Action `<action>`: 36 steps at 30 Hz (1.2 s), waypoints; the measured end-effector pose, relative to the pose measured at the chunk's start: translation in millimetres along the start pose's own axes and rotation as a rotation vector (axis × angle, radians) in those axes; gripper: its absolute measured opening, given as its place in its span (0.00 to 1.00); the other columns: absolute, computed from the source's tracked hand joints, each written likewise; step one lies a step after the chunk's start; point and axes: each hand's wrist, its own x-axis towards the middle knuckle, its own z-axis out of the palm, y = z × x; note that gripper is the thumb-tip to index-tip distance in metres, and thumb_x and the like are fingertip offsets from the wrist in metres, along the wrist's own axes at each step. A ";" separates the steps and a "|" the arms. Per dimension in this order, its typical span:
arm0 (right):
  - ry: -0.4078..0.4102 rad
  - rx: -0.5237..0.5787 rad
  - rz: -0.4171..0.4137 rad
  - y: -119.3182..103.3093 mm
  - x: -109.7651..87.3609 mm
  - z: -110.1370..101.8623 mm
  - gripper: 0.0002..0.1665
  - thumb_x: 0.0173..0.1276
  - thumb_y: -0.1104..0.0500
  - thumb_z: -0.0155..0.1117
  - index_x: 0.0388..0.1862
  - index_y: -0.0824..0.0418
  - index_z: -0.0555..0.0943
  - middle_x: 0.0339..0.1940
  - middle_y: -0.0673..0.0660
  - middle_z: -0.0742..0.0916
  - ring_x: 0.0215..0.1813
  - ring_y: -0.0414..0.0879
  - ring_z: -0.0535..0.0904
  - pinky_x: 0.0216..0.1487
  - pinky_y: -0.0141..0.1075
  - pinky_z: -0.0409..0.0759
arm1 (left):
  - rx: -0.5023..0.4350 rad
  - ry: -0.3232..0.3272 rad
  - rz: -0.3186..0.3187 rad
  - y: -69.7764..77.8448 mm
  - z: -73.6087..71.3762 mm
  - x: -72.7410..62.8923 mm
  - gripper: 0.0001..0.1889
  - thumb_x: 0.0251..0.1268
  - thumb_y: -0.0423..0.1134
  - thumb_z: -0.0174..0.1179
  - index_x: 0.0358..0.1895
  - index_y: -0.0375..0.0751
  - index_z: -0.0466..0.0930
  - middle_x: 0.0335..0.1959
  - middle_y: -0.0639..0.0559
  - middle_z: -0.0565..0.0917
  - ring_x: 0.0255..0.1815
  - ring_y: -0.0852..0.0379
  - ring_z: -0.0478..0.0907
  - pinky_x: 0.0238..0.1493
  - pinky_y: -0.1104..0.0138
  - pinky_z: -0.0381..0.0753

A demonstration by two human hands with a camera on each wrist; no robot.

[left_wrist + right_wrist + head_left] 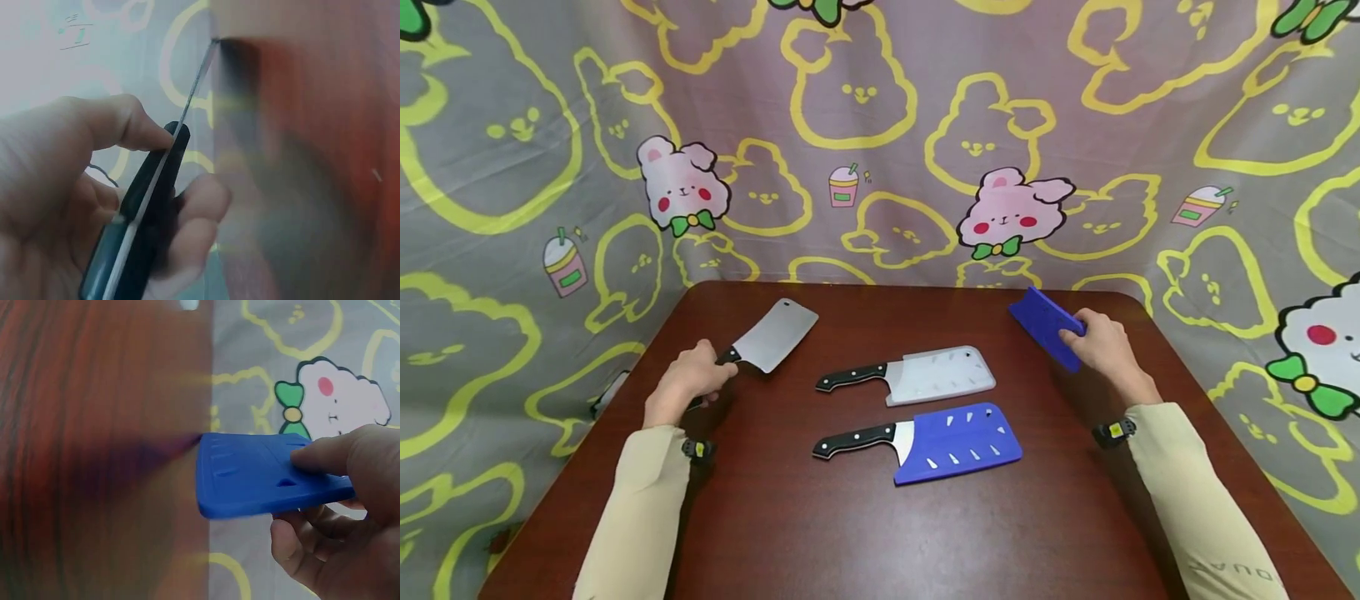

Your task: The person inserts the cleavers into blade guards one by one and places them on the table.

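At the left of the table my left hand (pixel 692 373) grips the black handle (pixel 147 206) of a cleaver whose bare steel blade (pixel 777 335) points away to the upper right. In the left wrist view that blade is seen edge-on. Over on the right, my right hand (pixel 1105 343) pinches a blue blade guard (pixel 1047 328) between thumb and fingers. The right wrist view shows the guard (pixel 262 475) with small slots and no blade visible in it. Between the hands lie a cleaver in a whitish translucent guard (pixel 942 373) and, nearer me, a cleaver in a blue guard (pixel 962 443).
The dark reddish-brown table (pixel 820 533) has a patterned cloth (pixel 880 233) hanging behind it and along both sides. Both sheathed cleavers lie mid-table with their black handles toward the left.
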 end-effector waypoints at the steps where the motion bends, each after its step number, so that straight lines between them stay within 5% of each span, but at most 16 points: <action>1: 0.022 0.006 -0.003 -1.2 0.2 -0.2 0.20 0.68 0.52 0.63 0.48 0.68 0.78 0.37 0.70 0.86 0.35 0.62 0.82 0.34 0.48 0.76 | -0.018 0.009 0.009 1.9 -0.8 0.6 0.22 0.69 0.46 0.53 0.48 0.27 0.63 0.20 0.43 0.80 0.19 0.52 0.79 0.25 0.61 0.77; 10: 0.209 0.120 0.052 -17.8 4.0 -5.3 0.21 0.72 0.49 0.57 0.44 0.67 0.75 0.36 0.69 0.83 0.36 0.63 0.76 0.32 0.43 0.67 | -0.054 0.063 0.052 27.2 3.5 7.6 0.24 0.67 0.48 0.55 0.51 0.32 0.61 0.23 0.46 0.76 0.21 0.53 0.75 0.23 0.64 0.74; 19: 0.258 0.191 0.081 -32.0 4.8 -7.9 0.22 0.74 0.48 0.53 0.47 0.67 0.74 0.39 0.69 0.81 0.39 0.65 0.74 0.37 0.47 0.68 | -0.090 0.099 0.121 58.0 9.6 12.9 0.20 0.72 0.51 0.51 0.48 0.35 0.68 0.32 0.41 0.84 0.21 0.53 0.75 0.22 0.65 0.74; 27: 0.257 0.316 0.098 -35.3 2.4 -20.3 0.25 0.76 0.50 0.49 0.60 0.68 0.71 0.57 0.74 0.78 0.57 0.70 0.73 0.56 0.60 0.68 | -0.134 0.096 0.163 78.1 7.6 11.0 0.22 0.73 0.56 0.51 0.51 0.39 0.75 0.29 0.46 0.83 0.22 0.51 0.76 0.23 0.64 0.76; 31: 0.292 0.448 0.103 -35.0 3.3 -23.2 0.23 0.77 0.53 0.49 0.63 0.65 0.71 0.60 0.68 0.78 0.57 0.58 0.73 0.56 0.44 0.69 | -0.146 0.106 0.200 90.6 4.4 6.3 0.22 0.72 0.57 0.51 0.49 0.40 0.76 0.29 0.45 0.82 0.23 0.49 0.77 0.23 0.64 0.75; 36: 0.258 0.686 0.088 -33.6 4.3 -24.4 0.21 0.76 0.53 0.53 0.64 0.59 0.73 0.49 0.48 0.81 0.43 0.36 0.76 0.41 0.23 0.73 | -0.157 0.122 0.247 101.6 1.5 3.1 0.22 0.71 0.59 0.52 0.47 0.43 0.76 0.28 0.46 0.82 0.23 0.47 0.77 0.24 0.63 0.75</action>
